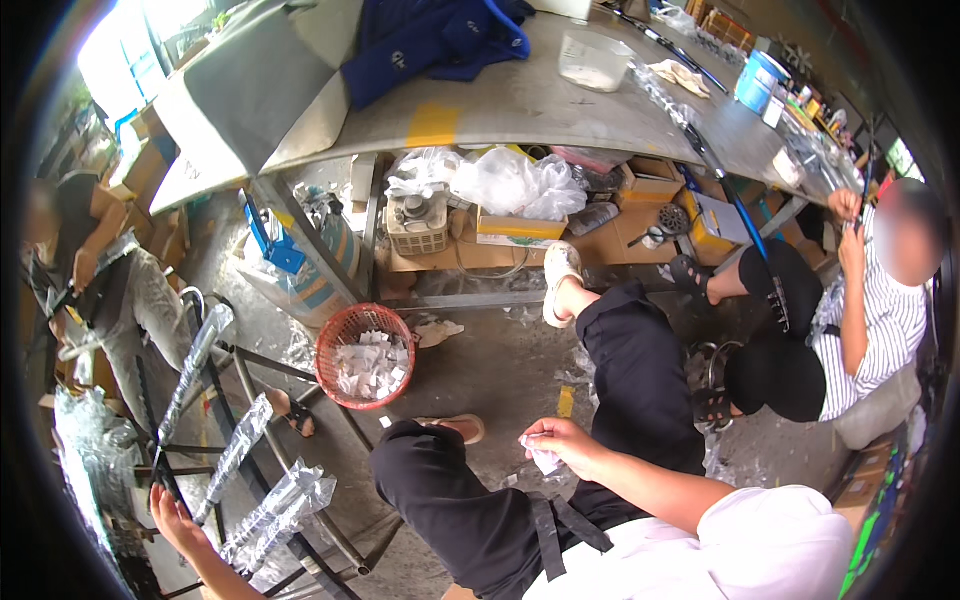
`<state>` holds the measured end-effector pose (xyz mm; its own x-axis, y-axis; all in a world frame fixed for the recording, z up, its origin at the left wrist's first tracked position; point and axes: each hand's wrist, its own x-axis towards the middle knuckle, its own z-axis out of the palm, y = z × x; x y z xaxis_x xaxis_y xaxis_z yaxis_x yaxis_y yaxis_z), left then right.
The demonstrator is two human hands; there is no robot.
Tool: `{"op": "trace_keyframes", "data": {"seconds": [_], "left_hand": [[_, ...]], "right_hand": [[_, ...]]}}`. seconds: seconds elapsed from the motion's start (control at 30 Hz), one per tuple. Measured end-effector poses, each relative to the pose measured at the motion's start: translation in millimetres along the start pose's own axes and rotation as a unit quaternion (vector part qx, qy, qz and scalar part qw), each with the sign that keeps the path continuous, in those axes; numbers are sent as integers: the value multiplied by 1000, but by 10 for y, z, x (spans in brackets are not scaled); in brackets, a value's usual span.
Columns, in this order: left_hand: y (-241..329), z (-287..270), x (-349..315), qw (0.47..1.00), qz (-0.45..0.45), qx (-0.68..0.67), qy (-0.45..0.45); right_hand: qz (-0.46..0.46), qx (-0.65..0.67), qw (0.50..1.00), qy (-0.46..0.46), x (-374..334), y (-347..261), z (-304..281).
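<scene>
My right hand is closed in a pinch above my lap. Between its fingers is a small crumpled slip of white paper. On the left, my left hand reaches out with its fingers stretched and apart, beside the black metal rack. Several long rods in clear plastic sleeves lean on this rack, close to that hand. I cannot make out whether its fingertips touch a rod.
A red basket with white scraps stands on the floor before me. Behind it is a metal table with a dark blue cloth. One person sits at right holding a rod; another is at left.
</scene>
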<state>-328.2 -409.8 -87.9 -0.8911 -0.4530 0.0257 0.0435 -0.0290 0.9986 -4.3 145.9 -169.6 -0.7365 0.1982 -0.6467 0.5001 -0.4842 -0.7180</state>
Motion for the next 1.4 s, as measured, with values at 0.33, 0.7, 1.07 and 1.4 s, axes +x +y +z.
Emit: {"op": "trace_keyframes", "data": {"seconds": [0.33, 0.7, 1.07, 1.4], "left_hand": [[1672, 3305, -3109, 833, 232, 146, -480], [1635, 6596, -4852, 456, 753, 165, -446], [1370, 7559, -5365, 337, 769, 202, -504], [2523, 7363, -5663, 586, 640, 44, -496]], "right_hand": [[-24, 91, 996, 9, 68, 412, -596], [-66, 133, 989, -1, 174, 517, -806], [-79, 188, 978, -35, 76, 411, -910], [-95, 112, 989, -13, 18, 541, -1012]]}}
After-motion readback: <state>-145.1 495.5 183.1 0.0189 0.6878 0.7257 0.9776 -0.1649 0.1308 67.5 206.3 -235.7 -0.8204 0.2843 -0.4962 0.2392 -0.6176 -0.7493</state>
